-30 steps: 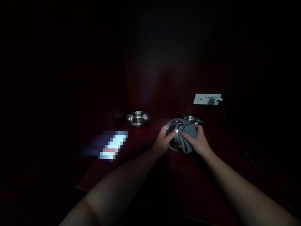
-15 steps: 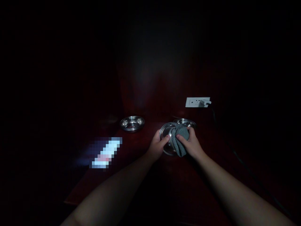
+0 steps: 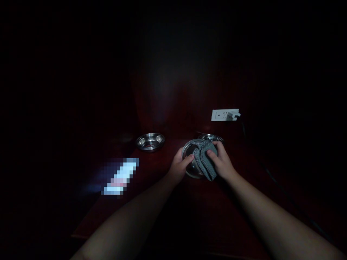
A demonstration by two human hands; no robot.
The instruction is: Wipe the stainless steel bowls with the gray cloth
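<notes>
A shiny steel bowl (image 3: 192, 167) is held up above the dark red table, tilted towards me. My left hand (image 3: 180, 166) grips its left rim, thumb on the metal surface. In my right hand (image 3: 222, 161) is a folded grey-green cloth (image 3: 206, 160), pressed against the right side of the bowl and covering much of it. The right fingers behind the cloth are partly hidden. Just behind, a second steel bowl (image 3: 214, 137) shows only its far rim. Another steel bowl (image 3: 150, 142) stands upright to the left of my hands.
A pixelated bright patch (image 3: 121, 177) lies at the left of the table (image 3: 151, 173). On the back wall is a white socket plate (image 3: 225, 115) with a plug in it. A dark cable (image 3: 284, 193) runs down the right side. The surroundings are very dark.
The cloth has shifted and spread a little leftwards over the bowl, with the right thumb slightly higher. Both hands keep their hold. The whole view has moved slightly.
</notes>
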